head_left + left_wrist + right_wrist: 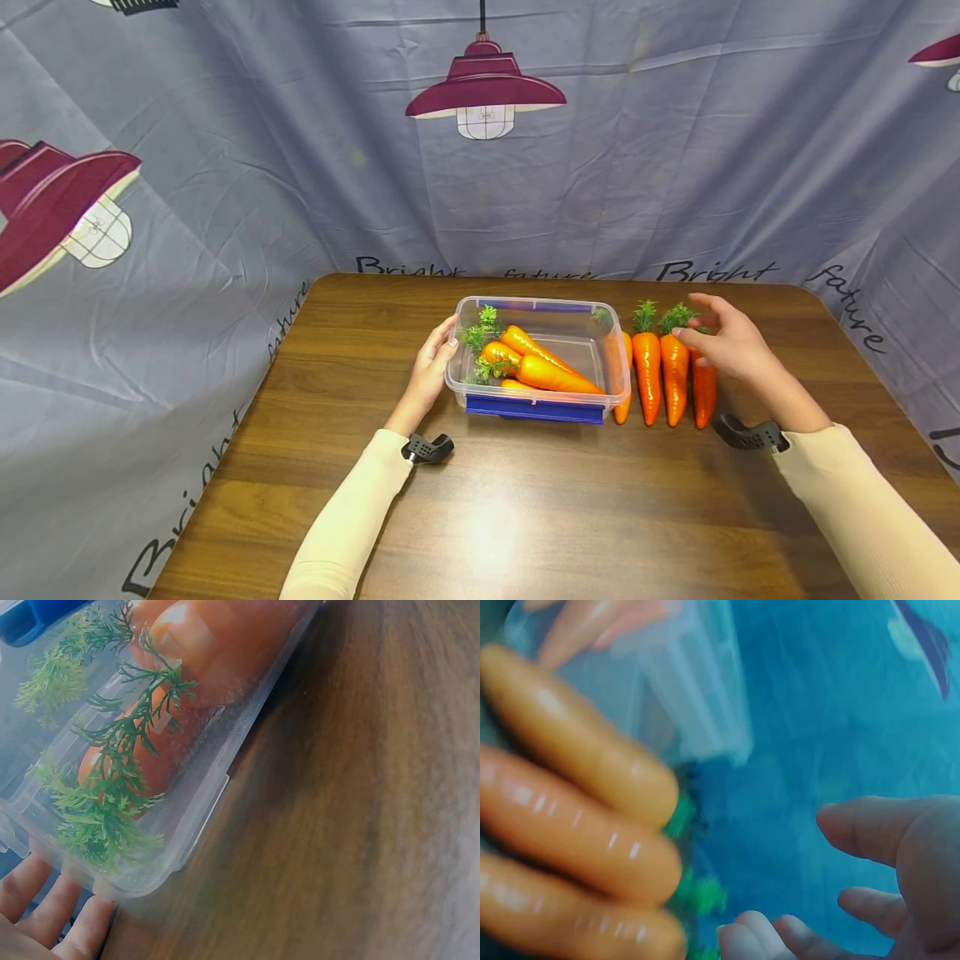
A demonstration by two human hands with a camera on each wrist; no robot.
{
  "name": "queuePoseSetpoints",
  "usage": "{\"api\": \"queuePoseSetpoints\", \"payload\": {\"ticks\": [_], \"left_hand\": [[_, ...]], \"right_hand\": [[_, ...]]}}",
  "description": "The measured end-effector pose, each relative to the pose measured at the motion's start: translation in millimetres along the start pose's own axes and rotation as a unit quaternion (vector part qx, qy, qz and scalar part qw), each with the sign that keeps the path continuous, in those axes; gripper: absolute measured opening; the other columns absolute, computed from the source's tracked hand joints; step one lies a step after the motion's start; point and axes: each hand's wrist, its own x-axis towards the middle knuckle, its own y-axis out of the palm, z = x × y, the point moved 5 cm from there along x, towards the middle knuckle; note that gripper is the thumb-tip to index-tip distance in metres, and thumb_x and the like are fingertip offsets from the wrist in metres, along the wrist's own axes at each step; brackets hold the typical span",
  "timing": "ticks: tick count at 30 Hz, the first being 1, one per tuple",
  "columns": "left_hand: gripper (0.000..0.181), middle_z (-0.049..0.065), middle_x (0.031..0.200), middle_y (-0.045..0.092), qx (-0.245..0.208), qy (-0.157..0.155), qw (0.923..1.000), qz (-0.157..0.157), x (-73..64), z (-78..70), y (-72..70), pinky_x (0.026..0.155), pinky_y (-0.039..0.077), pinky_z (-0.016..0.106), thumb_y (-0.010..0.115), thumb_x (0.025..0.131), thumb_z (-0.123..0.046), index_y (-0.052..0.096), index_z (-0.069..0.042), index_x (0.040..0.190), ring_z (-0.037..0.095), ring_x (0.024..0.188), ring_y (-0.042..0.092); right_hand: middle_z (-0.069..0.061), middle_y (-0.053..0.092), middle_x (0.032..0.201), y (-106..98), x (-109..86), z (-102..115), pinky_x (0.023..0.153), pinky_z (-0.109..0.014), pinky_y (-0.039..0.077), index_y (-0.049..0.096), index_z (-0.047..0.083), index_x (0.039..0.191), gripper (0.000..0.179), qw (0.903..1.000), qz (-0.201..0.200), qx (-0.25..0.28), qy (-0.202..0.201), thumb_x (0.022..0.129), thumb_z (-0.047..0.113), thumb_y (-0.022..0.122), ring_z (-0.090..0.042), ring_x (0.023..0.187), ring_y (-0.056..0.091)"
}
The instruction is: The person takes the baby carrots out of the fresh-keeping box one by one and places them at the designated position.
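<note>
A clear plastic container [615, 367] with blue clips holds several orange toy carrots [558, 375] with green leafy tops. My left hand [430, 360] rests against the container's left end, with fingertips [90, 922] on its outer wall and the thumb by the rim. Several more carrots [647, 379] lie side by side on the table right of the container, tops toward the back; the leftmost is partly behind the container wall. Over the rightmost carrot [704, 392] hovers my right hand [731, 342], thumb and fingers spread with nothing between them.
The brown wooden table [360, 383] ends at a grey curtain [600, 208] printed with lamps and lettering. A black wrist strap mount [427, 450] sits on the left sleeve, another black mount [750, 433] on the right.
</note>
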Motion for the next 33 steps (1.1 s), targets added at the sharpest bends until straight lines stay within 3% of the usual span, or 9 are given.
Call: {"api": "queuePoseSetpoints", "payload": {"ticks": [5, 11, 16, 22, 26, 33], "left_hand": [[0.049, 0.022, 0.163, 0.035, 0.006, 0.003, 1.0000, 0.001, -0.2, -0.7, 0.2, 0.121, 0.032, 0.051, 0.042, 0.105, -0.007, 0.038, 0.001, 0.154, 0.041, 0.150, 0.035], [0.050, 0.024, 0.162, 0.036, 0.003, 0.003, 1.0000, 0.002, 0.0, 0.3, 0.4, 0.118, 0.036, 0.057, 0.043, 0.105, -0.008, 0.038, 0.000, 0.154, 0.044, 0.147, 0.038], [0.049, 0.023, 0.163, 0.035, 0.007, 0.006, 1.0000, -0.001, 0.2, 0.8, 0.2, 0.122, 0.030, 0.055, 0.042, 0.105, -0.007, 0.038, 0.002, 0.154, 0.042, 0.150, 0.034], [0.048, 0.023, 0.163, 0.035, 0.011, 0.006, 0.9999, -0.005, 0.0, 1.1, -1.2, 0.123, 0.029, 0.052, 0.042, 0.105, -0.004, 0.038, 0.004, 0.153, 0.041, 0.151, 0.033], [0.048, 0.023, 0.163, 0.035, 0.011, 0.008, 0.9999, -0.005, -0.6, 0.8, -1.7, 0.123, 0.029, 0.052, 0.042, 0.105, -0.004, 0.039, 0.004, 0.152, 0.040, 0.151, 0.033], [0.048, 0.024, 0.162, 0.036, 0.007, 0.008, 0.9999, -0.004, 0.2, 0.0, -0.2, 0.121, 0.031, 0.052, 0.043, 0.105, -0.006, 0.039, 0.002, 0.152, 0.042, 0.149, 0.035]], "right_hand": [[-0.036, 0.052, 0.138, 14.5, 3.7, 36.1, 0.065, -0.030, 0.060, 0.027, 0.001, 0.159, 0.074, 0.9992, 0.020, -0.011, -0.033, 0.100, 0.026, 0.064, -0.028, 0.093, 0.069], [-0.030, 0.059, 0.134, 38.7, 7.3, 72.1, 0.068, -0.029, 0.056, 0.036, 0.006, 0.156, 0.068, 0.9953, 0.045, -0.023, -0.082, 0.097, 0.022, 0.068, -0.039, 0.104, 0.068], [-0.027, 0.063, 0.132, 60.6, 10.5, 92.7, 0.080, -0.043, 0.059, 0.043, 0.009, 0.153, 0.065, 0.9895, 0.069, -0.045, -0.118, 0.096, 0.023, 0.070, -0.039, 0.106, 0.068], [-0.026, 0.066, 0.126, 87.6, 14.2, 108.8, 0.087, -0.051, 0.058, 0.047, 0.007, 0.149, 0.061, 0.9822, 0.103, -0.052, -0.148, 0.095, 0.020, 0.071, -0.038, 0.103, 0.070], [-0.028, 0.067, 0.123, 107.8, 15.4, 113.6, 0.088, -0.050, 0.059, 0.049, 0.003, 0.147, 0.059, 0.9721, 0.140, -0.056, -0.180, 0.093, 0.015, 0.071, -0.038, 0.101, 0.071], [-0.024, 0.070, 0.119, 134.9, 16.2, 109.7, 0.085, -0.046, 0.061, 0.051, 0.003, 0.145, 0.061, 0.9544, 0.205, -0.098, -0.194, 0.091, 0.015, 0.075, -0.034, 0.099, 0.073]]}}
